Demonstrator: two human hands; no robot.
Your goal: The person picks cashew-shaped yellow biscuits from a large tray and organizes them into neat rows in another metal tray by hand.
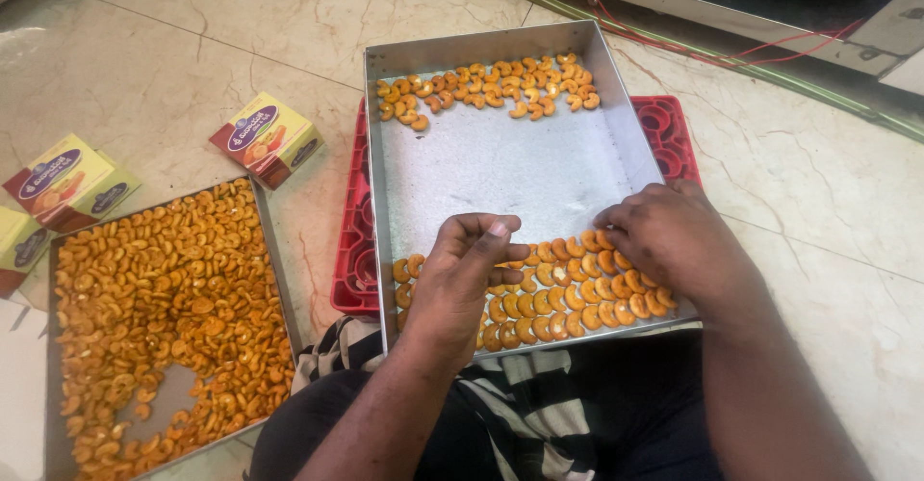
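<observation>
I see two steel trays on the floor. The right tray sits on one red crate, with orange snacks lined up at its near edge and a smaller bunch at the far edge. My left hand hovers over the near rows, fingers curled narrow; I cannot tell if it holds a piece. My right hand rests flat, fingertips touching the snacks. The left tray is nearly full. I count four small boxes at far left.
</observation>
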